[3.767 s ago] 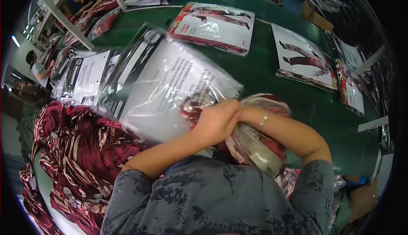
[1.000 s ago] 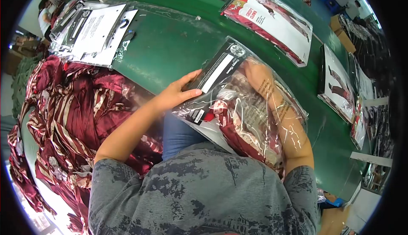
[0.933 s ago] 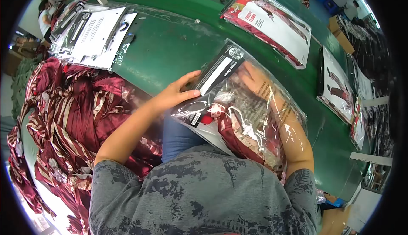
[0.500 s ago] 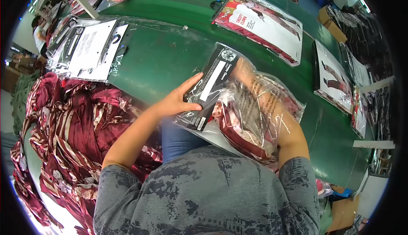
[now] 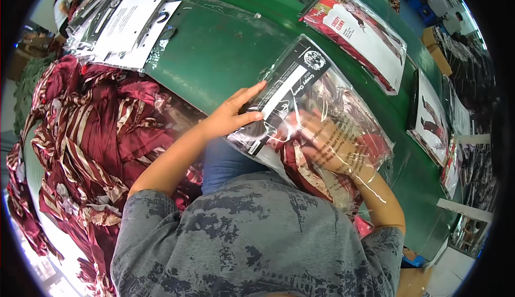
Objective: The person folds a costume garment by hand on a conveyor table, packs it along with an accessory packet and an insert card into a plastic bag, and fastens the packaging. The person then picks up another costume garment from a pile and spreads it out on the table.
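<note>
A clear plastic bag (image 5: 351,96) with a black "Creepy Clown" header card (image 5: 292,85) lies tilted before my body. My left hand (image 5: 233,115) grips its left edge, thumb on top of the card side. Inside the bag is my right hand (image 5: 324,141), seen through the plastic and its printed warning text. Its fingers are bent against a dark red and cream striped costume (image 5: 303,168), partly stuffed into the bag. Glare and print blur the fingertips.
Maroon striped costumes (image 5: 102,152) are heaped at left. Flat bags with white inserts (image 5: 126,28) lie behind them. A packed Creepy Clown costume (image 5: 362,34) rests on the green table (image 5: 214,45), with more packs (image 5: 432,114) at right near a white rail (image 5: 464,210).
My right hand has drawn back from the bag's far end toward its middle, fingers now bent at the costume. The bag has shifted slightly; my left hand keeps its grip. The view has turned.
</note>
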`<control>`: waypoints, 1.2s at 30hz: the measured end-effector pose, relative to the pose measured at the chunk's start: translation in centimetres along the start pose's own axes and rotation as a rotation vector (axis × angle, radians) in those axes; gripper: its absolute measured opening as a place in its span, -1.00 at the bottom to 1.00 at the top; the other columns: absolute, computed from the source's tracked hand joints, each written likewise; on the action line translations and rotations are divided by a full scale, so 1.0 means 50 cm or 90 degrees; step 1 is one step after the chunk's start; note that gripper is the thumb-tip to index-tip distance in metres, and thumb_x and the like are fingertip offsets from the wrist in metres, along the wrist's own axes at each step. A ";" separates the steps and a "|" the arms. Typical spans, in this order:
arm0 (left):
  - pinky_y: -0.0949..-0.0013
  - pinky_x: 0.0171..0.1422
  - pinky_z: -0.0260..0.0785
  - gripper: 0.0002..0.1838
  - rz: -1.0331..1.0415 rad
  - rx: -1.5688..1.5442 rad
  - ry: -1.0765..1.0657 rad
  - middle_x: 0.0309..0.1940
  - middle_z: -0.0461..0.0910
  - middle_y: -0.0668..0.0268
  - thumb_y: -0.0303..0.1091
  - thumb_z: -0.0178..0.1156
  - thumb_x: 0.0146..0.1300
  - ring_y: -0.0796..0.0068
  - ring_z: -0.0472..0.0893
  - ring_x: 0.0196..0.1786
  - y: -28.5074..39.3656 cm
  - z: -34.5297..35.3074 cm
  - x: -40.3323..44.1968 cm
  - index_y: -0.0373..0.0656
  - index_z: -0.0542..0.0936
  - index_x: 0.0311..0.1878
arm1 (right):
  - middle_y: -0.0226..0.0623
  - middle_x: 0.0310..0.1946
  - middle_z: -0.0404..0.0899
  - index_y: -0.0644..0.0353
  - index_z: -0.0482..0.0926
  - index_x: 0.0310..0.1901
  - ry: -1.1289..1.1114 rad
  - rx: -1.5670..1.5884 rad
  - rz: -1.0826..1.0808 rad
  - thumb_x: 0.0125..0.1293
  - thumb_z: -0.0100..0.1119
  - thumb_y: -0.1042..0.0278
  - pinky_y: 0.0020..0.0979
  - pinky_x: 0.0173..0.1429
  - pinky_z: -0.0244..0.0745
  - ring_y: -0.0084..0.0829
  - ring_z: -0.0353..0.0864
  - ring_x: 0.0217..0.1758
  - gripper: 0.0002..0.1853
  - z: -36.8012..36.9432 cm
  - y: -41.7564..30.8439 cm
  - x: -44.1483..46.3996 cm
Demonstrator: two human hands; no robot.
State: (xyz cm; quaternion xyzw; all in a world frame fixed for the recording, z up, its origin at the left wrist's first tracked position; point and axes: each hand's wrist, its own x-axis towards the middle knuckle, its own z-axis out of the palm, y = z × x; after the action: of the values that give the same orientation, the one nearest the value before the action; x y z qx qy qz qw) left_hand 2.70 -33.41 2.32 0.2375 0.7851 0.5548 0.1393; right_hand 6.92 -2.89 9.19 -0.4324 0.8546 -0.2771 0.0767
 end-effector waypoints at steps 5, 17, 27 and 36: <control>0.22 0.63 0.04 -0.25 -0.045 -0.006 -0.007 0.52 0.27 0.03 -0.08 0.17 0.50 0.15 0.25 0.57 0.003 0.003 0.001 -0.04 0.13 0.63 | -0.34 0.26 0.56 -0.14 0.55 0.31 -0.083 -0.194 -0.170 0.42 0.11 0.14 0.02 0.64 0.12 -0.25 0.46 0.42 -0.56 0.088 0.009 0.037; 0.21 0.64 0.01 -0.31 -0.080 -0.009 -0.009 0.54 0.24 0.00 0.03 -0.04 0.58 0.10 0.22 0.58 -0.011 0.013 0.021 -0.06 0.12 0.63 | -0.38 0.31 0.54 -0.11 0.60 0.25 -0.119 -0.144 -0.154 0.46 0.08 -0.03 0.22 0.68 -0.19 -0.30 0.33 0.52 -0.58 0.094 0.010 0.041; 0.17 0.59 0.15 0.15 -0.111 0.088 0.010 0.49 0.28 -0.13 0.15 0.49 0.10 0.01 0.34 0.52 0.035 0.017 0.027 -0.11 0.09 0.63 | -0.43 0.44 0.42 -0.27 0.44 0.43 -0.144 -0.235 -0.098 0.41 0.10 -0.22 0.27 0.67 -0.38 -0.25 0.17 0.62 -0.40 0.063 0.018 0.040; 0.19 0.67 0.01 0.27 -0.018 0.204 -0.069 0.58 0.15 -0.05 0.00 0.63 -0.04 0.09 0.17 0.62 0.051 -0.100 0.136 -0.27 0.07 0.61 | -0.19 0.54 0.23 0.02 0.35 0.47 0.163 -0.361 0.065 0.23 0.24 -0.35 0.22 0.66 -0.25 -0.14 0.16 0.62 -0.12 -0.017 0.154 0.005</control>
State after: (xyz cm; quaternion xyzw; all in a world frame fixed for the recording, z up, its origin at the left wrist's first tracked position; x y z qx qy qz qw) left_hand -4.90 -33.15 6.74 0.2751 0.8582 0.4067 0.1493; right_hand 1.09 0.91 5.74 -0.3547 0.9211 -0.0755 -0.1417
